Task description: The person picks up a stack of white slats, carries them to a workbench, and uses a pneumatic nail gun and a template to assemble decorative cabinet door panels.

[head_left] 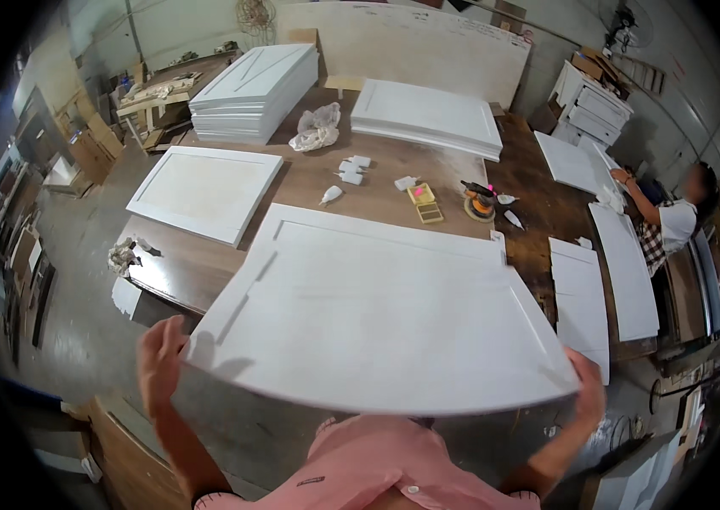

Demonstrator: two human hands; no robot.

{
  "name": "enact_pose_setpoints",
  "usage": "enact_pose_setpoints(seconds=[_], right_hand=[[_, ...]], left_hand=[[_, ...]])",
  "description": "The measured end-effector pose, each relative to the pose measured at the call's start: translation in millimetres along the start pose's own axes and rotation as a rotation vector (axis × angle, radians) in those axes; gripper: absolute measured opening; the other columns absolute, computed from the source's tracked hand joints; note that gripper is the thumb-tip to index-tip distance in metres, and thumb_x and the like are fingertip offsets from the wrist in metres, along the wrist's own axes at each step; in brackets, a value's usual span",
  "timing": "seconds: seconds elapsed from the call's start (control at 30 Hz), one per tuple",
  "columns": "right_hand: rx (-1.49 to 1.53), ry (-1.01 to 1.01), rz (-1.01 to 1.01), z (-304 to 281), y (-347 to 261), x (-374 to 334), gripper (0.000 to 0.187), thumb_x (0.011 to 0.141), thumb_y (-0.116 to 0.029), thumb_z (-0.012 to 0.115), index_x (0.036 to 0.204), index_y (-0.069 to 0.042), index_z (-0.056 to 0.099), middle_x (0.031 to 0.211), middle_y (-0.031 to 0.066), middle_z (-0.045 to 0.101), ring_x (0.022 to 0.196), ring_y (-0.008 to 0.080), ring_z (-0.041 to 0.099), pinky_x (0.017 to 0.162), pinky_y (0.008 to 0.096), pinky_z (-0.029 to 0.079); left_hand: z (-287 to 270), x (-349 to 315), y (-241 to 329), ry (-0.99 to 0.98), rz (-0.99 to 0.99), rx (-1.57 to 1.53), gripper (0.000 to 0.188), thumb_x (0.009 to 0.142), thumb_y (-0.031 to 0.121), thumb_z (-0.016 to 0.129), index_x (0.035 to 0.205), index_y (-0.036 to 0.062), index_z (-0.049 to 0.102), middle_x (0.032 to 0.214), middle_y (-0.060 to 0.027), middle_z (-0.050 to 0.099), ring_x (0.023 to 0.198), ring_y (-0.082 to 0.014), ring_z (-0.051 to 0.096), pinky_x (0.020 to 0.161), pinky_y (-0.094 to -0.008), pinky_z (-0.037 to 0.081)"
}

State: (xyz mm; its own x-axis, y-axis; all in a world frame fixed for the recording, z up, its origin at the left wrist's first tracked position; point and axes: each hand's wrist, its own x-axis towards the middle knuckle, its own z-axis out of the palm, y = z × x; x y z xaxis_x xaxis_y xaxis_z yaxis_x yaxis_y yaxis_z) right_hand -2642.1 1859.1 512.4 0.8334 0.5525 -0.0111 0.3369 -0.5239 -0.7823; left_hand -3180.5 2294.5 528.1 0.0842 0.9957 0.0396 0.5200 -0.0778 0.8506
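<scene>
A large white cabinet door panel (385,310) with a raised frame border spans the space in front of me, its far edge over the table. At its near left corner is my left hand (161,361), fingers bent at the edge. My right hand (586,382) grips the near right corner, with its fingertips partly hidden by the panel. The panel's near edge hangs past the table, close to my body. Beyond it on the brown table (292,183) lie several small white bottles (351,170), a yellow case (425,204) and an orange-and-black sander (479,204).
Another white panel (205,194) lies at the table's left. White panels are stacked at the back left (249,89) and back right (426,115). Crumpled plastic (316,127) sits between them. On the right, a person (666,212) works over white boards (623,272).
</scene>
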Motion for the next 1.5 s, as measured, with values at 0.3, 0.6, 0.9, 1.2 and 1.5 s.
enact_pose_setpoints(seconds=[0.3, 0.6, 0.9, 1.2, 1.5], right_hand=[[0.653, 0.475, -0.136, -23, 118, 134, 0.057, 0.105, -0.039, 0.044, 0.152, -0.008, 0.050, 0.143, 0.0089, 0.061, 0.127, 0.0229, 0.058, 0.105, 0.0402, 0.044], [0.628, 0.308, -0.055, 68, 25, 136, 0.037, 0.098, -0.028, 0.066, 0.121, 0.001, 0.065, 0.108, 0.0035, 0.069, 0.094, 0.0143, 0.061, 0.086, 0.0300, 0.048], [0.459, -0.045, 0.229, 89, 81, 93, 0.048, 0.094, -0.035, 0.070, 0.121, 0.005, 0.067, 0.105, 0.0097, 0.071, 0.097, 0.0178, 0.063, 0.087, 0.0343, 0.049], [0.226, 0.192, 0.032, 105, 142, 165, 0.047, 0.092, -0.034, 0.071, 0.128, -0.004, 0.069, 0.128, 0.0210, 0.069, 0.120, 0.0333, 0.066, 0.100, 0.0400, 0.051], [-0.163, -0.054, 0.019, 183, 236, 353, 0.043, 0.093, -0.027, 0.064, 0.135, -0.017, 0.065, 0.123, 0.0154, 0.070, 0.118, 0.0377, 0.064, 0.097, 0.0489, 0.051]], left_hand=[[110, 114, -17, -0.030, 0.517, -0.693, 0.071, 0.113, 0.055, 0.021, 0.150, 0.0012, 0.050, 0.160, -0.0146, 0.045, 0.148, -0.0254, 0.037, 0.126, -0.0400, 0.018], [178, 102, -22, -0.140, -0.030, -0.314, 0.079, 0.106, 0.067, 0.039, 0.142, -0.0009, 0.058, 0.121, -0.0102, 0.065, 0.113, -0.0220, 0.058, 0.100, -0.0370, 0.045], [151, 138, -107, -0.328, -0.171, 0.052, 0.081, 0.105, 0.066, 0.040, 0.141, -0.0053, 0.056, 0.135, -0.0224, 0.060, 0.128, -0.0316, 0.054, 0.108, -0.0383, 0.042], [305, -10, -51, -0.361, 0.430, 0.371, 0.042, 0.102, 0.015, 0.061, 0.141, -0.0004, 0.056, 0.140, -0.0181, 0.055, 0.137, -0.0323, 0.048, 0.117, -0.0477, 0.037], [422, -159, 58, -0.558, 0.750, 0.595, 0.060, 0.097, 0.027, 0.065, 0.151, 0.0081, 0.048, 0.162, -0.0229, 0.038, 0.152, -0.0458, 0.029, 0.120, -0.0719, 0.013]])
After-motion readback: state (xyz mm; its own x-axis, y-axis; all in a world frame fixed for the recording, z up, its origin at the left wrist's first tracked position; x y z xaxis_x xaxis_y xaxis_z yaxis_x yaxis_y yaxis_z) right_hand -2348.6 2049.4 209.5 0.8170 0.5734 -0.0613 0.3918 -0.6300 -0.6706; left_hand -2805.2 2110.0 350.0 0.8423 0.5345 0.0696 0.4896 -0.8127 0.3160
